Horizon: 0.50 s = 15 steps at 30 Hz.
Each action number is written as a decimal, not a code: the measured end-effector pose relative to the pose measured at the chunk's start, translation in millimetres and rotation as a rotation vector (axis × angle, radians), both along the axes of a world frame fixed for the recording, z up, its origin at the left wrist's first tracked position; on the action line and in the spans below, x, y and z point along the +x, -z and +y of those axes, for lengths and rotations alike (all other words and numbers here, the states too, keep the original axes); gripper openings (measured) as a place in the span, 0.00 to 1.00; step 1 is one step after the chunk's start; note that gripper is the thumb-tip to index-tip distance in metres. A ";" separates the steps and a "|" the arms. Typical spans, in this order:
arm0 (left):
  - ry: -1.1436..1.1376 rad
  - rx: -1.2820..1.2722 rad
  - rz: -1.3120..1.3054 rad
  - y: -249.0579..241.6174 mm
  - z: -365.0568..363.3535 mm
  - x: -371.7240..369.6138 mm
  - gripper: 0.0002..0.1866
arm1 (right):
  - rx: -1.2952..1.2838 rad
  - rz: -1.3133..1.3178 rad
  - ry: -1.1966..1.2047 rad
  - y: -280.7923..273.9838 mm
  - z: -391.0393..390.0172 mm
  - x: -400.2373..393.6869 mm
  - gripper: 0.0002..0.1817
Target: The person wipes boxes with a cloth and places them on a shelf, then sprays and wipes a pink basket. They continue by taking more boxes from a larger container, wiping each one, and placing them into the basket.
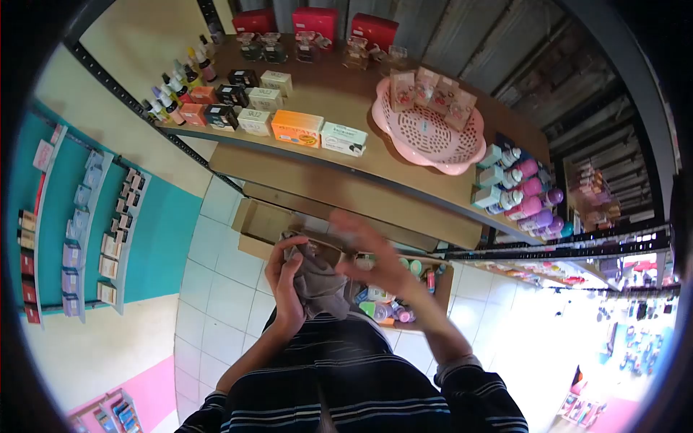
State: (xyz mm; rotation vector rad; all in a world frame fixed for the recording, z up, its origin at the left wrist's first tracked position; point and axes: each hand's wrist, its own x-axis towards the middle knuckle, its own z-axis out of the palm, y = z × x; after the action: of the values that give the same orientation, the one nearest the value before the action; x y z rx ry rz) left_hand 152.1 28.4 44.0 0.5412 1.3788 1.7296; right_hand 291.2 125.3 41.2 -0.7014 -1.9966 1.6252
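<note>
A crumpled grey-brown cloth (317,285) hangs in front of my body, with my left hand (286,285) closed around its left side. To the right of the cloth, my right hand (379,260) is raised with fingers apart, slightly smeared by motion, and nothing shows in it. Below and behind the hands, an open cardboard box (268,222) is on the floor. Another box (442,292) holds several bottles and jars, partly hidden by my right forearm.
Ahead is a brown shelf (321,162) bearing small boxes, dropper bottles (170,105), perfume bottles (304,49) and a pink plastic basket (433,162) with packets. Purple and pink bottles (530,191) stand at its right end. Wall shelves (81,216) hold products at left.
</note>
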 end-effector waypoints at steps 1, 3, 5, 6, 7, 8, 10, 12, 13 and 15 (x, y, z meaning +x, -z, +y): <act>0.057 0.018 -0.025 -0.7 -0.3 -0.1 0.14 | 0.018 0.027 0.014 2.9 -22.3 -8.8 0.38; 0.176 0.042 0.154 8.3 -1.4 -6.6 0.16 | 0.034 0.057 0.044 10.1 -51.0 -21.2 0.39; 0.222 0.020 0.228 13.7 -1.3 -10.5 0.16 | -0.141 0.054 0.148 21.0 -63.9 -31.2 0.41; 0.253 0.006 0.259 16.4 -2.6 -13.6 0.17 | -0.092 0.057 0.183 19.6 -64.7 -32.1 0.39; 0.266 0.009 0.262 16.2 -4.3 -17.3 0.17 | -0.090 0.060 0.196 21.4 -65.2 -32.8 0.39; 0.306 0.029 0.290 13.8 -4.6 -21.0 0.17 | -0.091 0.069 0.201 25.5 -64.1 -33.3 0.38; 0.351 0.053 0.317 10.5 -7.9 -33.6 0.18 | -0.199 -0.007 0.226 10.3 -52.6 -29.9 0.30; 0.370 0.046 0.162 9.9 -13.9 -48.9 0.19 | 0.438 -0.238 0.520 18.0 -9.0 -16.3 0.21; 0.372 0.051 0.160 9.9 -17.1 -56.2 0.19 | 0.718 -0.337 0.693 15.8 16.9 -9.5 0.16; 0.332 0.042 0.137 10.4 -23.2 -69.4 0.19 | 0.984 -0.562 1.004 16.5 67.9 -1.5 0.24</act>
State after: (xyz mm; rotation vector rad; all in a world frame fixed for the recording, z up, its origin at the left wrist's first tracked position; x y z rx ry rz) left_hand 82.7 5.2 33.6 0.8739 1.2654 1.4762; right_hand 289.6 193.2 24.7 -1.4459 -1.8903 -0.1700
